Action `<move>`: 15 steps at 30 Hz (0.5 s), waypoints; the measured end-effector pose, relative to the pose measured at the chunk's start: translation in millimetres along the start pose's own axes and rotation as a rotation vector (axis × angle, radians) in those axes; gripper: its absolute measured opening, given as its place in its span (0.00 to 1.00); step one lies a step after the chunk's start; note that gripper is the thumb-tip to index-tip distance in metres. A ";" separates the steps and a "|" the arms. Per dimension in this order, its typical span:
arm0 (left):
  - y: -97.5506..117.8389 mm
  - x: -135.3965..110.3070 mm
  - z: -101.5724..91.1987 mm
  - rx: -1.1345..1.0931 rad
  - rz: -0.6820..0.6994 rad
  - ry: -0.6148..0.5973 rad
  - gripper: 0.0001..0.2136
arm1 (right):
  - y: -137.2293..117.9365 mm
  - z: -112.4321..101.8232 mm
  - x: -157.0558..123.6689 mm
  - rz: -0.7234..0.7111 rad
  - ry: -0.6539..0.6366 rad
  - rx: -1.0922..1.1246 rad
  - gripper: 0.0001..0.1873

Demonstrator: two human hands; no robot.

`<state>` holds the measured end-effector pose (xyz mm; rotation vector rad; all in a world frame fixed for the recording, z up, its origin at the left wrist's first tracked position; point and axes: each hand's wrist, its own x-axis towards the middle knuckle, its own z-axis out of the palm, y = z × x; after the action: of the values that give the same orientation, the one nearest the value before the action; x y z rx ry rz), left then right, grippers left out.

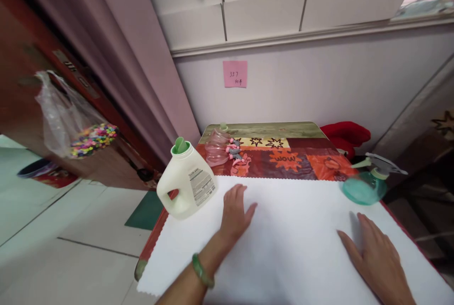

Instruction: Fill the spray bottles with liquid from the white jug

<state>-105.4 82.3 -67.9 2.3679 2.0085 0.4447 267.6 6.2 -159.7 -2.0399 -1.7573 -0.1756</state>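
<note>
My left hand (234, 211), with a green bangle (203, 271) at the wrist, is over the white cloth (283, 229), its fingers apart and holding nothing. Just left of it stands a cream detergent jug (189, 182) with a side handle, a printed label and a green spout in its neck. On the right, my right hand (376, 253) is spread over the cloth and holds nothing. Beyond its fingers is a teal spray bottle (365, 187) with a white trigger head. Neither hand touches the jug or the bottle.
Clear pink bottles (217, 149) with grey and pink spray heads lie at the table's far left. A patterned tabletop (283, 158) shows behind the cloth. A red cloth item (345, 135) sits behind the table. A plastic bag of colourful pieces (92, 139) hangs from the door.
</note>
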 end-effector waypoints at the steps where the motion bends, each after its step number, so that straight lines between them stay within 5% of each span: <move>1: -2.1 28.3 -4.7 0.031 -0.033 0.020 0.19 | 0.6 0.3 -0.4 -0.005 0.003 0.009 0.44; 4: -13.7 114.1 -14.7 0.161 -0.187 0.082 0.15 | 2.6 1.0 -1.3 -0.008 -0.006 0.029 0.44; 7: -28.2 173.7 -13.7 0.290 -0.340 0.096 0.19 | 4.0 1.2 -1.4 -0.010 -0.022 0.047 0.44; 10: -41.8 198.1 -4.1 0.375 -0.433 0.064 0.20 | 4.1 0.6 -0.7 -0.020 -0.027 0.059 0.44; 15: -58.7 201.0 6.8 0.481 -0.468 -0.007 0.19 | 1.1 -4.3 0.9 -0.001 -0.044 0.040 0.43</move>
<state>-132.5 288.6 -42.9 1.9611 2.8070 -0.0698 269.6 5.2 -155.8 -2.0290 -1.7743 -0.0958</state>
